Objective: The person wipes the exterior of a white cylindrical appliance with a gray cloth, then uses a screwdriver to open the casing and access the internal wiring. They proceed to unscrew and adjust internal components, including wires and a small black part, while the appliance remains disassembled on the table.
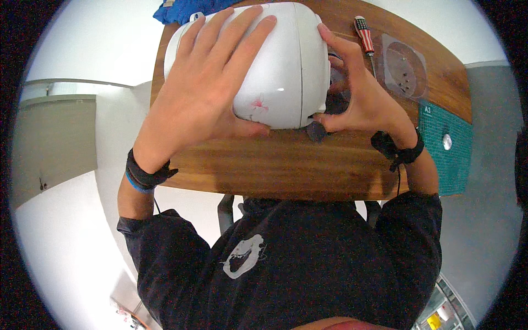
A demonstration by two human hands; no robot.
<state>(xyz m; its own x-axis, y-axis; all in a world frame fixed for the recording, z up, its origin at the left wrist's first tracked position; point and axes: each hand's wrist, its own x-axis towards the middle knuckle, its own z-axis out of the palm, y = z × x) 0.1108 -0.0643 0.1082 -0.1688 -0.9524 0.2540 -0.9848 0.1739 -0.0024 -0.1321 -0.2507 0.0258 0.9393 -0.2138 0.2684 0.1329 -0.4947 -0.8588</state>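
Observation:
A rounded white plastic appliance (283, 71) with a seam and a small pink mark lies on the wooden table (269, 159). My left hand (206, 82) grips it from the left, fingers over the top and thumb along the near lower side. My right hand (363, 96) holds its right end, thumb low at the near corner and a finger up at the far one. A dark round piece (316, 131) sits by that thumb; other dark parts behind my right fingers are partly hidden.
A screwdriver (364, 33) with a striped handle and a clear dish (401, 52) of small screws are at the back right. A green cutting mat (445, 165) with a silver round item (447, 142) lies at the right. Blue cloth (181, 10) is at the back left.

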